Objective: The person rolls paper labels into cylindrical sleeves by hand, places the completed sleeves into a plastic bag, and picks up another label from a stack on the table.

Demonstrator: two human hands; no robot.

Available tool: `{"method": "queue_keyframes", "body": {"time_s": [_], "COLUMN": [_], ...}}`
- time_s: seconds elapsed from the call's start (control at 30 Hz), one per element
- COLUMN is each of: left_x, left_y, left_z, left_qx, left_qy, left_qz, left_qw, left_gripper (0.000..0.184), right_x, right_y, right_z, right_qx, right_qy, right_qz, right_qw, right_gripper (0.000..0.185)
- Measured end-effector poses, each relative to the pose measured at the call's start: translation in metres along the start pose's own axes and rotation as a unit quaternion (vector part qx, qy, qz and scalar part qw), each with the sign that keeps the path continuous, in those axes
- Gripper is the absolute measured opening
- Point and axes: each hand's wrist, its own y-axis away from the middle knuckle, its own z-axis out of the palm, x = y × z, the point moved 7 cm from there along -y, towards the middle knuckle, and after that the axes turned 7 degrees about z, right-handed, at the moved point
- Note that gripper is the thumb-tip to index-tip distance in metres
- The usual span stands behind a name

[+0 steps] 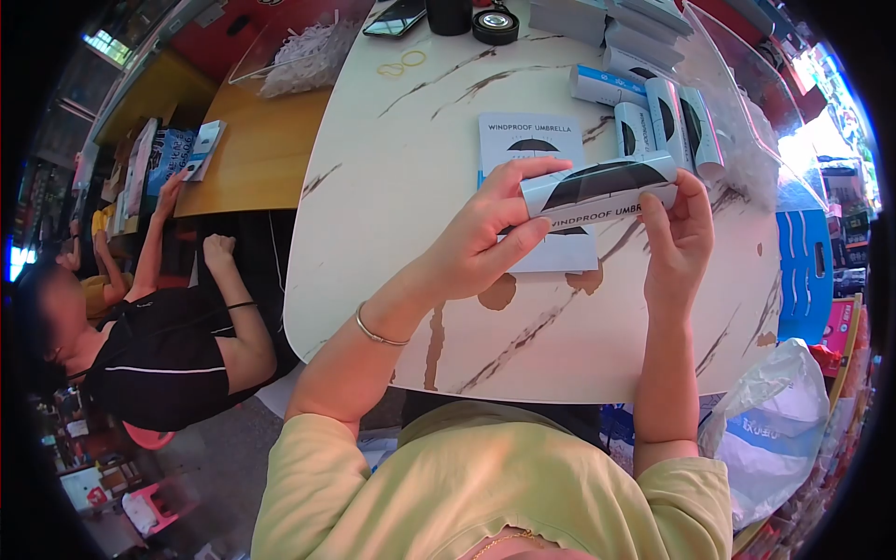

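A curled printed sheet [607, 191] with a black umbrella picture and the words "WINDPROOF UMBRELLA" is held between my two hands above the table. My left hand [495, 219] grips its left end, thumb below and fingers above. The right end is pinched by my right hand [679, 224]. Beneath it, flat on the marble-patterned table [392, 205], lies a stack of similar sheets [530, 135], partly hidden by my left hand and the curled sheet. Several rolled sheets [667, 117] lie together just beyond my right hand.
Grey boxes [644, 28] stand at the back right beside a clear plastic bin [747, 103]. A phone [395, 17], a round black object [495, 25] and rubber bands [401, 63] lie at the back. Another person [177, 345] sits at left; a plastic bag [770, 429] hangs at right.
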Motion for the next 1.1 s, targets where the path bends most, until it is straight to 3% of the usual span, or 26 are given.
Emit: {"method": "queue_keyframes", "body": {"time_s": [0.37, 0.5, 0.67, 1.1], "left_x": [-0.0017, -0.0041, -0.0055, -0.0059], "left_y": [-0.0006, 0.0006, 0.0005, 0.0004], "left_z": [-0.0023, -0.0032, -0.0045, -0.0062], "left_qx": [0.065, 0.038, 0.081, 0.082], "left_qy": [0.061, 0.050, 0.081, 0.069], "left_qz": [-0.022, -0.028, -0.038, -0.014], "left_qw": [0.996, 0.998, 0.993, 0.994], "left_gripper": [0.024, 0.029, 0.025, 0.027], "right_x": [-0.0031, -0.0034, -0.0038, -0.0018], "right_y": [0.0003, -0.0002, -0.0002, 0.0003], "right_z": [0.0032, 0.0042, 0.0049, 0.0060], "right_qx": [-0.015, -0.023, -0.025, -0.023], "right_qy": [-0.008, 0.000, 0.008, 0.014], "right_qz": [0.001, -0.001, -0.003, 0.016], "right_qw": [1.000, 1.000, 1.000, 1.000], "right_gripper": [0.027, 0.026, 0.025, 0.024]}}
